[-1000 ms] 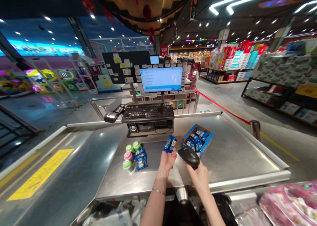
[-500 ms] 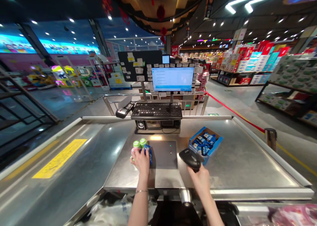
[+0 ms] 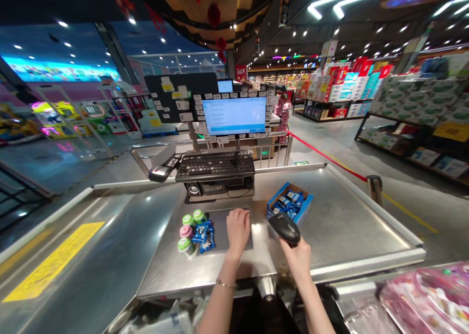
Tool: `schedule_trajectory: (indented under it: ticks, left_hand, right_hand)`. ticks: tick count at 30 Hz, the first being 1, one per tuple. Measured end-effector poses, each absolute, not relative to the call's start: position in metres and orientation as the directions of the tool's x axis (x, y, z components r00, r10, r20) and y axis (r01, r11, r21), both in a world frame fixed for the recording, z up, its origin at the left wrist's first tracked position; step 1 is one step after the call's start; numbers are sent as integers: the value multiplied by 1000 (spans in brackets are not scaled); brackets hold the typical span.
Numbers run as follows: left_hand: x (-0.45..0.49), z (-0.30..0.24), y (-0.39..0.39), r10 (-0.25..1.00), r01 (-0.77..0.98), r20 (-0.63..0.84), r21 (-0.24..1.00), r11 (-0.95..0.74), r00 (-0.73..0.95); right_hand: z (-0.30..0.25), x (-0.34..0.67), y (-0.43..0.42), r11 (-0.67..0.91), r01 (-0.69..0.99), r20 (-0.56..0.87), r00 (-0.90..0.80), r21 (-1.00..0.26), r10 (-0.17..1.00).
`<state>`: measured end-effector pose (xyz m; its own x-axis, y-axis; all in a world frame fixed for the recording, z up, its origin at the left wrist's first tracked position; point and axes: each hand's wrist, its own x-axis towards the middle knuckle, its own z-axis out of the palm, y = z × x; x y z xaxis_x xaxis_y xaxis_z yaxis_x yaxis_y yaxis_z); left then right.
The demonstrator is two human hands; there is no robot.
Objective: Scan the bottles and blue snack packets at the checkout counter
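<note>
My right hand (image 3: 298, 256) grips a black handheld barcode scanner (image 3: 285, 228), its head tilted towards the upper left. Just beyond it stands an open blue carton (image 3: 308, 204) of blue-wrapped packets (image 3: 289, 202). My left hand (image 3: 238, 230) hovers over the dark flat plate (image 3: 220, 219) in the counter, fingers loosely bent, with nothing visible in them. To its left lie blue packets (image 3: 205, 234) beside several small round tubs, among them a green-lidded tub (image 3: 185, 246) and a pink-lidded tub (image 3: 185, 231).
A keyboard (image 3: 216, 164) on a raised stand and a lit monitor (image 3: 234, 115) are behind the plate. A card reader (image 3: 161, 170) sits left of the keyboard. A metal cup-shaped holder (image 3: 266, 287) is fixed at the counter's front edge. Pink packages (image 3: 432, 300) lie at the lower right.
My left hand has let go of the blue packets by the tubs and moved right across the plate. My right hand still holds the scanner beside the carton. The view has turned right.
</note>
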<state>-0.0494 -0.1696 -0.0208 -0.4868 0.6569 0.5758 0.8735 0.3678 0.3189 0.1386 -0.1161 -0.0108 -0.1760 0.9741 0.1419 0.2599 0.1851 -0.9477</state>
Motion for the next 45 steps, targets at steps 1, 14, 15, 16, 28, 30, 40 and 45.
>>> schedule_trajectory:
  ticks: [1,14,15,16,28,30,40,45]
  left_hand:
    - [-36,-18,-153,713,897,551,345,278,-433]
    - [33,-16,-30,931,913,-5,198,358,-364]
    - [34,-18,-27,928,911,-13,185,369,-373]
    - [35,-20,-24,924,909,-22,174,378,-381]
    - [27,-28,-19,927,910,-94,177,374,-362]
    - [28,-28,-24,935,913,-62,202,355,-349]
    - [25,-18,-48,811,707,402,707,20,-425]
    - [8,-11,-75,734,687,480,726,-26,-480]
  right_hand:
    - [-10,142,-113,177,255,139,-162,-951,977]
    - [-26,192,-69,161,296,161,-24,-941,987]
    - [-27,193,-68,153,313,155,-17,-937,988]
    - [-29,195,-67,147,329,150,-15,-933,989]
    - [-37,196,-61,132,344,130,-30,-929,991]
    - [-35,195,-63,129,337,131,-17,-933,991]
    - [-24,195,-73,168,339,159,-53,-926,986]
    - [-11,189,-83,209,389,165,-143,-897,976]
